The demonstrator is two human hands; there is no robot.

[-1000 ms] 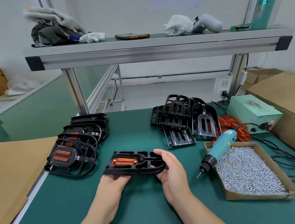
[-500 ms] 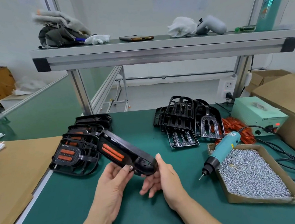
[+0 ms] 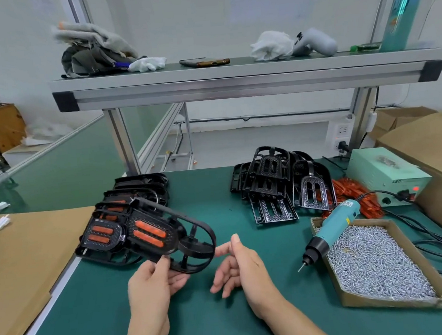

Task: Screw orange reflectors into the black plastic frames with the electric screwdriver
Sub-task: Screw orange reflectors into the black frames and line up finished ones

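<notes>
- left grip (image 3: pixel 155 282): thumb and fingers pinched on the near rim of one black frame (image 3: pixel 174 229), held tilted above the counter (image 3: pixel 214 322), just beside the finished stack (image 3: pixel 100 232).
- right grip (image 3: pixel 239 267): fingers loose and spread, holding nothing, just right of that frame; whether a fingertip touches it, we cannot tell.
- done, as we judge: the held frame carries two orange reflectors (image 3: pixel 150 229); the stack at left shows the same.
- left to do: a pile of bare frames (image 3: pixel 275 186) at the back, loose reflectors (image 3: pixel 347 191) beside it.
- screwdriver (image 3: pixel 332 227): idle, propped on the screw box (image 3: pixel 378 263).
- room: open counter between the hands and the bare pile; cardboard (image 3: pixel 22 259) bounds the left edge, cables (image 3: pixel 435 242) crowd the right.
</notes>
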